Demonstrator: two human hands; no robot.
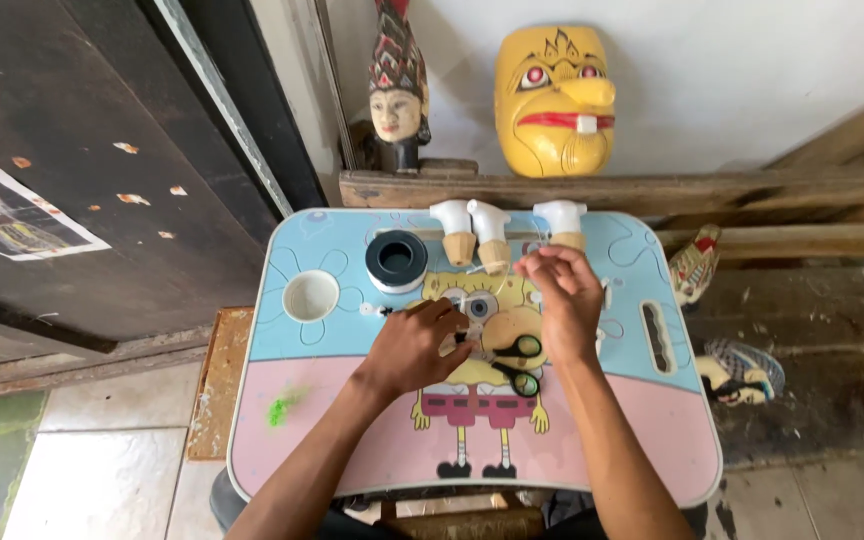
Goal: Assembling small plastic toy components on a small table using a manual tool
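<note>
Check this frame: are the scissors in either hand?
No. The scissors lie on the small table between the wrists, while the left hand rests beside them and the right hand is raised above.

A: Left hand [420, 345]?
B: Flat on the cartoon tabletop [592, 440], fingers beside black-handled scissors [520, 362].
A: Right hand [564, 300]?
B: Raised, fingertips pinched; can't tell what it holds.
A: Rest?
B: Black tape roll [397, 258], white cup [310, 296], three white-and-tan pieces [492, 235] at the far edge, yellow mask [555, 100] behind.

A tape roll [396, 258] and three white-capped pieces [492, 232] are blocking the far edge of the surface [642, 440]. Scissors [520, 362] are lying mid-surface; the near pink part is lying open.
</note>
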